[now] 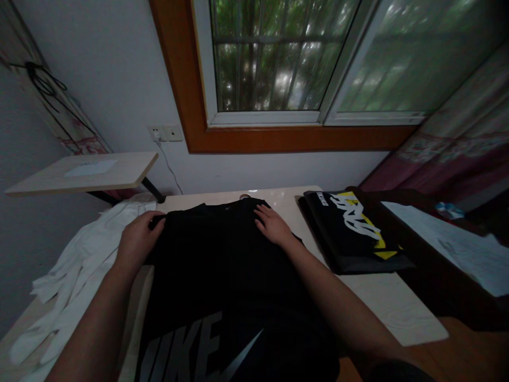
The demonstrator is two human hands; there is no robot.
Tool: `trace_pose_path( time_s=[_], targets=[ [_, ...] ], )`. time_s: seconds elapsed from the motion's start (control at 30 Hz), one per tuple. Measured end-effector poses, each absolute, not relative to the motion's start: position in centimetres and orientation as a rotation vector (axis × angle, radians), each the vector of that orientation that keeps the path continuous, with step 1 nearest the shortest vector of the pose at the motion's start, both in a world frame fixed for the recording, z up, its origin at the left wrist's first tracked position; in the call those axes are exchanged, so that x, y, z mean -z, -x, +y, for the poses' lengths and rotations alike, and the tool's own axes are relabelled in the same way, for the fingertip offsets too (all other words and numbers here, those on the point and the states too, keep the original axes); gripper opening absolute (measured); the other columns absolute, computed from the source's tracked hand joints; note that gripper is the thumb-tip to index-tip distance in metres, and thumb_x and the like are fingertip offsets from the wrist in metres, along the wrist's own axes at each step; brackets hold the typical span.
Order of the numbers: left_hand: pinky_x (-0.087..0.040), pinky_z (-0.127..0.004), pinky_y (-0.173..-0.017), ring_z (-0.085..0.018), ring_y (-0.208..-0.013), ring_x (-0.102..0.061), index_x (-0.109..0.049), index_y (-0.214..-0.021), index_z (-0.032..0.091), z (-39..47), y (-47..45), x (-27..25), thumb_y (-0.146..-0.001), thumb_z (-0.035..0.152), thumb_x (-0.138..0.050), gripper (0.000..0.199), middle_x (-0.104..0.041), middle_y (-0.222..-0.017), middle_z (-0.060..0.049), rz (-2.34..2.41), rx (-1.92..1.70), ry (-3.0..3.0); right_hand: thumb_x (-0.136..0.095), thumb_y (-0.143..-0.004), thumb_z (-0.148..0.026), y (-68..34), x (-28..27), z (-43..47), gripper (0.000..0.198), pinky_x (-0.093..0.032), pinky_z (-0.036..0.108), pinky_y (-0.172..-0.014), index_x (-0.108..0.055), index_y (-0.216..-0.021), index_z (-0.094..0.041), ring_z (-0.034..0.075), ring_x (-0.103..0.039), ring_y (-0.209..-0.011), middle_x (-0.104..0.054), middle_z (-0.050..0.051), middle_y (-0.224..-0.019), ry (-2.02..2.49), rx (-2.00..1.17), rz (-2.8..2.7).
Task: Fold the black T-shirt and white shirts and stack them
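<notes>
A black T-shirt (pixel 230 260) with large grey lettering and a pale swoosh lies spread on the light table, its neckline toward the wall. At its upper left edge, my left hand (pixel 139 236) pinches the cloth between thumb and fingers. My right hand (pixel 272 224) rests flat on the shirt's upper right part, fingers stretched out beside the collar. The shirt's lower end runs out of the bottom of the view.
Folded dark clothes (pixel 350 228) with a white and yellow print are stacked at the right. White garments (pixel 87 254) lie heaped at the left, below a small raised shelf (pixel 83 172). A paper sheet (pixel 449 244) is further right. Wall and window (pixel 270 63) close off the back.
</notes>
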State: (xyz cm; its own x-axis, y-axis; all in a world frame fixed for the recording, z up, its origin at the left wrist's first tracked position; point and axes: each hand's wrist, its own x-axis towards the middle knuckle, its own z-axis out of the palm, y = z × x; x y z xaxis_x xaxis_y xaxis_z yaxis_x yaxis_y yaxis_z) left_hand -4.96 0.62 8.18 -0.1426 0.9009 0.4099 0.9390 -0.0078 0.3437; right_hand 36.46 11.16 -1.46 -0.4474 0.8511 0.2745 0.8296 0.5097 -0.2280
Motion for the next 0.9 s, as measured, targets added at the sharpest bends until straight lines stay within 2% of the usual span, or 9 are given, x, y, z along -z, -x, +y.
trace_pose_path(
  time_s=[0.13, 0.2, 0.27, 0.4, 0.5, 0.67, 0.77, 0.9],
  targets=[
    [-0.058, -0.036, -0.081, -0.022, -0.09, -0.072, -0.062, -0.128, 0.026, 0.3, 1.9, -8.8, -0.089, 0.046, -0.058, 0.044, -0.076, -0.11, -0.003, -2.103, 0.973, 2.547, -0.043, -0.103, -0.039, -36.5, 1.5, 11.2, 0.05, -0.03, 0.049, -0.125, -0.055, -0.145, -0.016, 0.028, -0.037, -0.149, -0.045, 0.012, -0.158, 1.397, -0.093, -2.402],
    [-0.06, -0.035, -0.075, -0.019, -0.085, -0.073, -0.056, -0.136, 0.026, 0.0, 1.2, -8.6, -0.092, 0.047, -0.057, 0.049, -0.075, -0.114, -0.004, -2.059, 1.083, 2.874, -0.043, -0.103, -0.04, -36.5, 1.5, 11.2, 0.051, -0.03, 0.05, -0.124, -0.055, -0.146, -0.016, 0.028, -0.037, -0.149, -0.045, 0.012, -0.158, 1.393, -0.1, -2.402],
    [-0.061, -0.035, -0.075, -0.018, -0.087, -0.074, -0.056, -0.137, 0.025, -0.2, 1.5, -8.0, -0.095, 0.046, -0.053, 0.047, -0.074, -0.118, -0.006, -2.077, 1.195, 2.945, -0.043, -0.103, -0.039, -36.5, 1.5, 11.2, 0.051, -0.03, 0.05, -0.124, -0.055, -0.146, -0.016, 0.028, -0.037, -0.149, -0.045, 0.012, -0.158, 1.388, -0.098, -2.402],
    [-0.06, -0.038, -0.088, -0.021, -0.101, -0.072, -0.064, -0.123, 0.022, -0.5, 4.1, -5.9, -0.096, 0.042, -0.051, 0.037, -0.074, -0.117, -0.008, -2.139, 1.251, 2.54, -0.044, -0.102, -0.039, -36.5, 1.6, 11.3, 0.05, -0.03, 0.049, -0.124, -0.056, -0.145, -0.015, 0.028, -0.038, -0.149, -0.046, 0.012, -0.157, 1.391, -0.085, -2.403],
    [-0.054, -0.042, -0.101, -0.024, -0.117, -0.065, -0.066, -0.121, 0.023, -1.2, 6.3, -3.6, -0.093, 0.033, -0.05, 0.034, -0.069, -0.126, -0.008, -2.03, 1.059, 2.504, -0.044, -0.103, -0.039, -36.5, 1.7, 11.3, 0.05, -0.03, 0.048, -0.124, -0.056, -0.144, -0.015, 0.027, -0.038, -0.149, -0.046, 0.012, -0.157, 1.392, -0.078, -2.402],
    [-0.048, -0.047, -0.109, -0.028, -0.128, -0.056, -0.059, -0.133, 0.023, -3.9, 8.6, -0.7, -0.079, 0.019, -0.052, 0.055, -0.062, -0.136, -0.009, -1.872, 0.858, 2.655, -0.044, -0.103, -0.038, -36.5, 1.7, 11.2, 0.049, -0.031, 0.048, -0.124, -0.056, -0.144, -0.015, 0.027, -0.039, -0.148, -0.047, 0.012, -0.156, 1.388, -0.054, -2.406],
    [-0.043, -0.051, -0.112, -0.031, -0.13, -0.053, -0.056, -0.136, 0.024, -5.3, 9.1, 0.0, -0.076, 0.021, -0.055, 0.06, -0.06, -0.138, -0.009, -1.848, 0.76, 2.701, -0.043, -0.103, -0.038, -36.4, 1.5, 11.2, 0.049, -0.032, 0.048, -0.124, -0.056, -0.144, -0.015, 0.027, -0.039, -0.148, -0.047, 0.012, -0.156, 1.383, -0.05, -2.409],
    [-0.042, -0.052, -0.111, -0.032, -0.128, -0.054, -0.059, -0.133, 0.026, -5.6, 9.0, 0.3, -0.079, 0.029, -0.062, 0.054, -0.062, -0.135, -0.009, -1.822, 0.69, 2.672, -0.043, -0.103, -0.038, -36.4, 1.3, 11.1, 0.049, -0.032, 0.048, -0.123, -0.057, -0.144, -0.015, 0.028, -0.04, -0.148, -0.047, 0.013, -0.156, 1.38, -0.061, -2.404]
  ],
)
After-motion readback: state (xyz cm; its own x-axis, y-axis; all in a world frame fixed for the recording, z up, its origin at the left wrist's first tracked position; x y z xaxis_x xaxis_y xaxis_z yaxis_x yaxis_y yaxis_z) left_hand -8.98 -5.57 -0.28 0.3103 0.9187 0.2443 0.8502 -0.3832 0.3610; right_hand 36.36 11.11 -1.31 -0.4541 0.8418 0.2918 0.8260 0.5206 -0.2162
